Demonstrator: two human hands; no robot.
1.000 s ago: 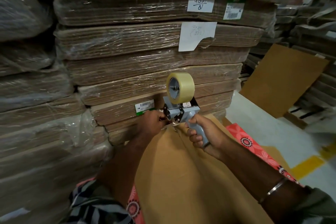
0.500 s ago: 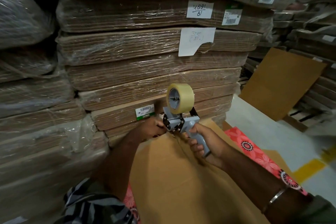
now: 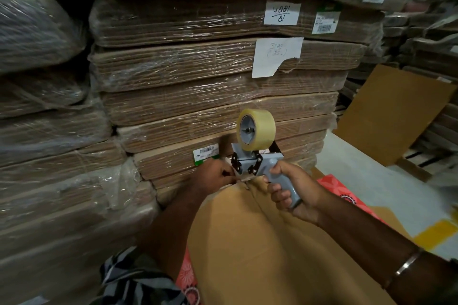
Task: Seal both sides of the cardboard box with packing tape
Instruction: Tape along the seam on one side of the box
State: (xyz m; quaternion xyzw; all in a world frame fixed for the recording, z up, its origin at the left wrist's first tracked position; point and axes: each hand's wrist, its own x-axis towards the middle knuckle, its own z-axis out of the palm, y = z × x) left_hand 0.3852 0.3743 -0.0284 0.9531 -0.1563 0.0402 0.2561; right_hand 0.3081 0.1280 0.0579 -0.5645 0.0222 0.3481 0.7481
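Cardboard box lies nearest, flat brown top across lower centre, far edge up against the wrapped stacks. R hand closed round grey handle of tape dispenser, same grip as 0.5 s ago; metal bangle on that wrist. L hand at box's far edge just left of dispenser nose, fingers pinched, prob. on the tape end but too small to tell. Tape roll upright on top of dispenser. Hands + dispenser barely shifted vs earlier frames, no tape laid along the box top yet. Behind: shrink-wrapped flat cardboard stacks w/ white paper labels. Far right, loose cardboard sheet leans on more stacks.
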